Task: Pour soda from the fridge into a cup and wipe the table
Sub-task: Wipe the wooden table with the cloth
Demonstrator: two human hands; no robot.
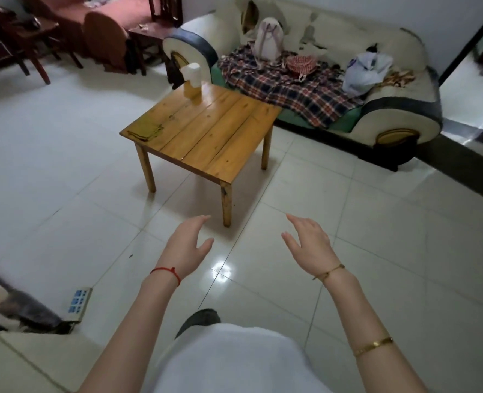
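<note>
Person, bare-armed, sleeves not in view. White garment (229, 361) over the torso, near edge. Left hand (188, 246): thin red string bracelet (168, 272) at wrist. Right hand (311, 245): slim gold chain bracelet (329, 272) at wrist; wider gold bangle (373, 346) on forearm. Dark shoe toe (199, 321).

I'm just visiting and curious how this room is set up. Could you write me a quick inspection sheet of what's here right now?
Surface: wooden table, bare boards, no spill visible.
Job's things: white cup upside down on a yellow container at the table's far corner; folded green cloth on the left corner; no soda or fridge in view.
Clutter: plaid blanket, backpack and plastic bag on the sofa.
Grippers: left hand and right hand held out over the floor, fingers relaxed, holding nothing.
Cables: nothing seen.
Surroundings: tiled floor, wooden chairs at far left, blue-and-white box on the floor.
</note>
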